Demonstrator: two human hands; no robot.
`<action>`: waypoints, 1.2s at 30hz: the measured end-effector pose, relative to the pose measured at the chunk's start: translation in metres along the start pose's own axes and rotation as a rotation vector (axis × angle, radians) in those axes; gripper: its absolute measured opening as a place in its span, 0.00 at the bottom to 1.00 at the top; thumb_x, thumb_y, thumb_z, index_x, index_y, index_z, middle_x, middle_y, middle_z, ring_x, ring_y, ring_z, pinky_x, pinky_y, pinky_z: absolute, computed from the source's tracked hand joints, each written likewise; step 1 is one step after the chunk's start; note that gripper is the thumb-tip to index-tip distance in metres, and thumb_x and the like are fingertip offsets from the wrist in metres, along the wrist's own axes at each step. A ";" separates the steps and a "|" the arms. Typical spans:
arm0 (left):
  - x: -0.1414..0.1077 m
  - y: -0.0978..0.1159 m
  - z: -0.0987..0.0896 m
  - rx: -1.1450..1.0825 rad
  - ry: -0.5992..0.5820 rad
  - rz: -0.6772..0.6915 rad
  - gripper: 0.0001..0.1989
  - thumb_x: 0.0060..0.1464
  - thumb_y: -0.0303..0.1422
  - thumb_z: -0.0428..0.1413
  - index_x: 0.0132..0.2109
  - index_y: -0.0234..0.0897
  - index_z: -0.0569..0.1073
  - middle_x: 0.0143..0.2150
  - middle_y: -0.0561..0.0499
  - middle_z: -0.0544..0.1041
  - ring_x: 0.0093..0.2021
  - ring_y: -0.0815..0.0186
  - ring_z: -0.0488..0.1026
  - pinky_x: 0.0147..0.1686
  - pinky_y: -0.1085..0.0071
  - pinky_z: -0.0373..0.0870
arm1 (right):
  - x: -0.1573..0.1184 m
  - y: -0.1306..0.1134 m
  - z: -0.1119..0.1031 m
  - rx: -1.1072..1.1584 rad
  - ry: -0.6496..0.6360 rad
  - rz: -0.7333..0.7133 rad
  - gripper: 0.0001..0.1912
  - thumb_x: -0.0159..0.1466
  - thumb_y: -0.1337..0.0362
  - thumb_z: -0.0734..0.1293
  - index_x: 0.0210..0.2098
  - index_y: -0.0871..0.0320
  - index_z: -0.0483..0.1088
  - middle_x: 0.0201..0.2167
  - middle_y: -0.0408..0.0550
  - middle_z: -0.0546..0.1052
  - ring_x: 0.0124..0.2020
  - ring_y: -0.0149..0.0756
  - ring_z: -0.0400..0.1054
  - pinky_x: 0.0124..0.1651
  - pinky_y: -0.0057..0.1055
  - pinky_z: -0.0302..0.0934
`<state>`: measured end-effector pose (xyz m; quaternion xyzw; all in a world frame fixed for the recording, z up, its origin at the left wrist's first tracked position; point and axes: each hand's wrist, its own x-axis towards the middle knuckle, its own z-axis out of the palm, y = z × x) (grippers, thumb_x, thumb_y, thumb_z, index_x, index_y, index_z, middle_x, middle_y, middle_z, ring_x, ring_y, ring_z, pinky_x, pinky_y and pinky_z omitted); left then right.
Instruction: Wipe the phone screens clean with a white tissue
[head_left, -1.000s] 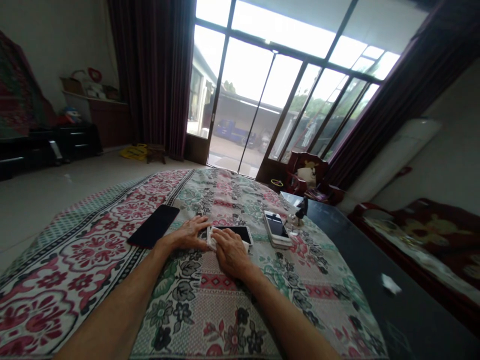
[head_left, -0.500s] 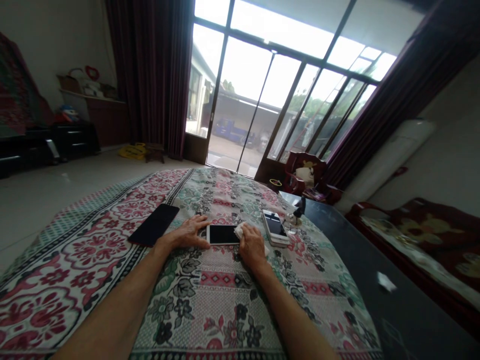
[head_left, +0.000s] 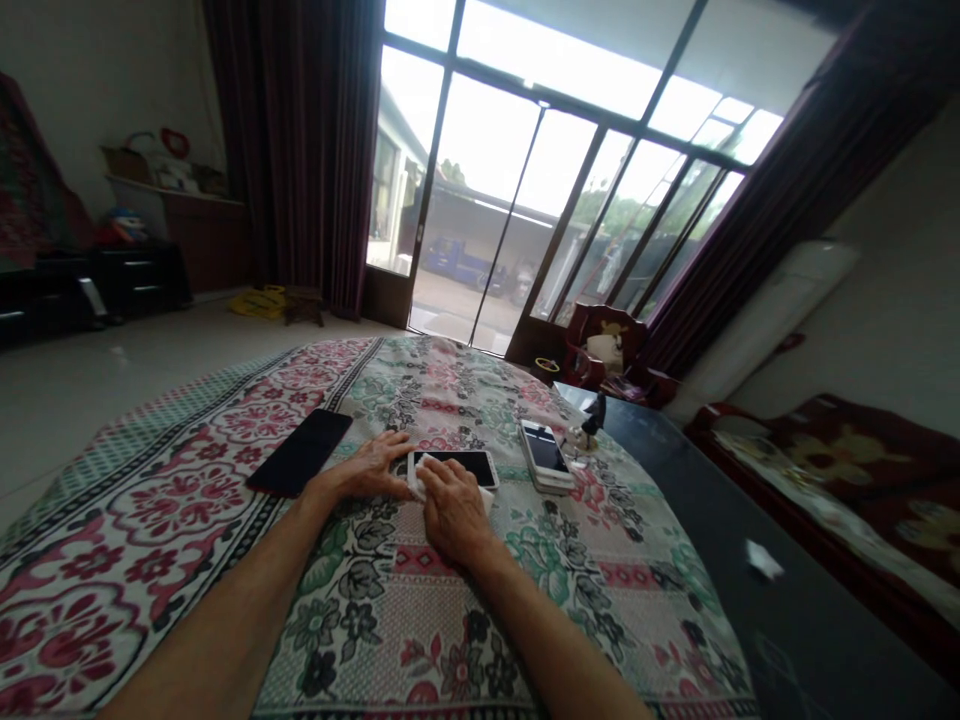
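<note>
A white phone [head_left: 477,466] with a dark screen lies flat on the patterned tablecloth [head_left: 442,545]. My right hand [head_left: 454,505] presses a crumpled white tissue [head_left: 417,478] onto the left part of its screen, covering much of it. At the phone's left end rests my left hand [head_left: 375,465], its fingers spread and the tips at the edge; nothing is held in it. Left of that hand lies a large dark tablet-like slab [head_left: 301,452]. To the right, a white phone with a dark screen [head_left: 546,446] sits on top of another pale device.
A small dark figurine [head_left: 595,418] stands beyond the stacked phones. Along the right runs a dark table surface [head_left: 697,500] with a crumpled white paper [head_left: 763,560] on it. Carved wooden seats [head_left: 832,430] stand farther right. Glass doors [head_left: 480,220] fill the back.
My right hand has slid the tissue leftward across the phone, from its right end to its left part. My left hand keeps its place by the phone.
</note>
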<state>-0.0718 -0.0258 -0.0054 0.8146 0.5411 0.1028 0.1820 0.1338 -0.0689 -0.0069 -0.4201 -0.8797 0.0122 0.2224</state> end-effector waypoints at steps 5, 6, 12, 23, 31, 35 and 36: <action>0.000 -0.003 0.000 -0.017 -0.012 0.023 0.45 0.47 0.53 0.60 0.67 0.38 0.59 0.72 0.42 0.50 0.72 0.51 0.43 0.68 0.58 0.45 | 0.005 0.017 -0.011 -0.003 -0.001 0.127 0.19 0.63 0.71 0.60 0.52 0.54 0.71 0.58 0.47 0.71 0.57 0.43 0.61 0.59 0.40 0.54; 0.000 -0.003 -0.001 -0.022 -0.014 0.023 0.45 0.47 0.53 0.60 0.67 0.39 0.59 0.73 0.43 0.49 0.72 0.51 0.43 0.67 0.58 0.45 | 0.005 0.023 -0.014 -0.010 0.008 0.159 0.19 0.63 0.72 0.60 0.51 0.55 0.71 0.57 0.48 0.72 0.56 0.43 0.61 0.59 0.40 0.54; 0.000 -0.003 -0.002 -0.047 -0.033 0.014 0.45 0.46 0.54 0.60 0.68 0.43 0.57 0.73 0.45 0.48 0.72 0.51 0.41 0.68 0.56 0.44 | -0.004 0.063 -0.017 -0.064 0.131 0.330 0.18 0.60 0.74 0.60 0.47 0.57 0.73 0.54 0.52 0.74 0.54 0.44 0.63 0.58 0.40 0.54; 0.000 -0.004 -0.001 -0.020 -0.017 0.013 0.44 0.47 0.54 0.59 0.67 0.43 0.59 0.73 0.45 0.49 0.72 0.51 0.43 0.67 0.57 0.45 | 0.002 0.033 -0.015 -0.046 0.043 0.183 0.18 0.62 0.73 0.59 0.50 0.58 0.69 0.56 0.52 0.71 0.57 0.44 0.60 0.58 0.41 0.52; 0.000 -0.003 -0.001 -0.003 -0.004 0.022 0.45 0.47 0.54 0.60 0.67 0.40 0.60 0.73 0.44 0.50 0.72 0.51 0.44 0.67 0.60 0.46 | -0.002 0.019 -0.009 0.061 0.053 0.032 0.15 0.61 0.73 0.61 0.45 0.55 0.71 0.50 0.46 0.75 0.51 0.39 0.64 0.55 0.34 0.55; -0.002 -0.001 -0.001 -0.018 0.005 0.031 0.44 0.48 0.54 0.59 0.67 0.37 0.60 0.72 0.42 0.50 0.72 0.50 0.44 0.67 0.59 0.46 | -0.002 0.029 -0.014 0.020 0.108 0.156 0.13 0.60 0.75 0.60 0.40 0.58 0.72 0.47 0.49 0.76 0.48 0.42 0.64 0.54 0.36 0.55; -0.002 -0.001 -0.001 -0.023 0.009 0.036 0.44 0.48 0.54 0.59 0.67 0.36 0.60 0.72 0.41 0.50 0.72 0.50 0.44 0.68 0.58 0.45 | -0.002 0.034 -0.016 0.000 0.127 0.206 0.12 0.60 0.75 0.60 0.39 0.59 0.72 0.46 0.51 0.76 0.48 0.43 0.64 0.54 0.37 0.55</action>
